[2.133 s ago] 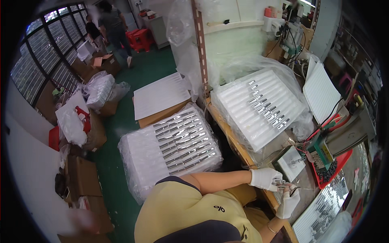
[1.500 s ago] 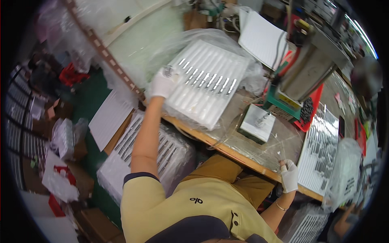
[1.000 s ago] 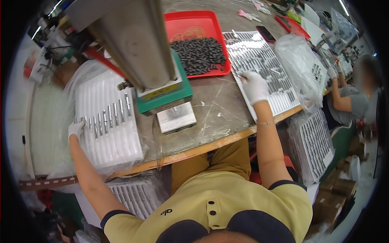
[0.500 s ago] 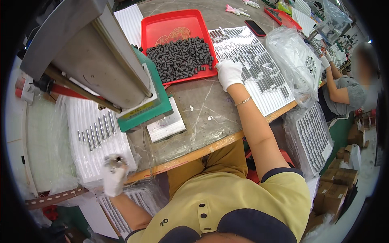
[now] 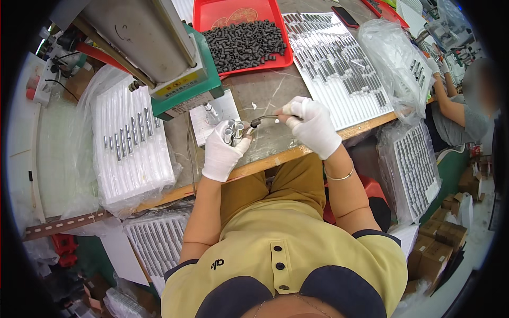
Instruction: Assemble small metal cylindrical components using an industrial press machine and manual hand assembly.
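My left hand (image 5: 220, 159), in a white glove, is closed around several short shiny metal tubes (image 5: 228, 136), their open ends up. A small dark fitting (image 5: 255, 124) sits by the fingertips beside the tubes. My right hand (image 5: 318, 130), also gloved, pinches a thin curved metal tool (image 5: 269, 116) that reaches left to the dark fitting; whether they touch I cannot tell. Just behind my left hand, a pale metal plate (image 5: 231, 106) carries an upright metal peg (image 5: 211, 113), below the green head of a press (image 5: 185, 100).
A red tray (image 5: 289, 53) of small dark fittings (image 5: 241, 45) lies behind the plate. White ribbed trays of metal tubes stand at right (image 5: 366, 116) and left (image 5: 154, 175). A phone (image 5: 345, 17) and plastic wrapping (image 5: 389, 63) lie farther right. Another person (image 5: 456, 114) works at far right.
Both hands have come together in front of the press: the left from the left tray, the right from beside the red tray. The curved tool now shows in my right hand. The view has shifted.
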The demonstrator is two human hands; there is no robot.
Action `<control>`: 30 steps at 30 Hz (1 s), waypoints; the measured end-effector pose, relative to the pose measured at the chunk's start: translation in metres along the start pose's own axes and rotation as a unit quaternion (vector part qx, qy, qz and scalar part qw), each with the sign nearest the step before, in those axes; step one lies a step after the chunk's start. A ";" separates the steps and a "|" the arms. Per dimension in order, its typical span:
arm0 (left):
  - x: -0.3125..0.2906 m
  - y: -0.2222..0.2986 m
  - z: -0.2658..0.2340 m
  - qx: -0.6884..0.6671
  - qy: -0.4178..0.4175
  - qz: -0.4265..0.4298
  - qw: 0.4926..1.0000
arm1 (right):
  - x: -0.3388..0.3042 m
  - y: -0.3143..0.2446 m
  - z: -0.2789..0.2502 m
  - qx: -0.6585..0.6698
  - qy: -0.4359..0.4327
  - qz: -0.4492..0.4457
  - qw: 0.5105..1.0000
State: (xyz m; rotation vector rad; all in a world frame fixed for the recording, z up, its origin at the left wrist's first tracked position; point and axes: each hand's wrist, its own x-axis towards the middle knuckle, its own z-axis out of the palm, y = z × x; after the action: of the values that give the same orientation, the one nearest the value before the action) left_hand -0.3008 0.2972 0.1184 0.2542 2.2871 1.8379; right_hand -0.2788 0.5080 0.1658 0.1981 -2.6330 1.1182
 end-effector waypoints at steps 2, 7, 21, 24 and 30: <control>-0.003 -0.002 0.006 0.012 0.006 0.016 1.000 | -0.006 0.000 -0.002 -0.048 -0.010 -0.012 0.999; -0.010 -0.005 0.014 0.210 0.077 0.184 0.957 | -0.012 -0.025 -0.007 -0.344 -0.096 -0.098 0.929; -0.017 -0.013 0.013 -0.095 -0.006 -0.017 0.995 | 0.000 0.141 -0.081 -0.252 0.097 0.389 0.881; -0.013 -0.012 0.017 -0.097 -0.021 0.017 0.995 | 0.010 0.163 -0.087 -0.305 0.050 0.410 0.858; -0.013 -0.005 0.012 -0.064 -0.012 0.012 0.998 | 0.023 0.173 -0.088 -0.362 0.011 0.412 0.836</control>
State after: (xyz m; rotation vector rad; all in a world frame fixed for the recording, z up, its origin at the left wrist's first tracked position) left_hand -0.2850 0.3042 0.1117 0.2847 2.1482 1.9734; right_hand -0.3232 0.6912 0.1125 -1.1733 -2.9326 0.1605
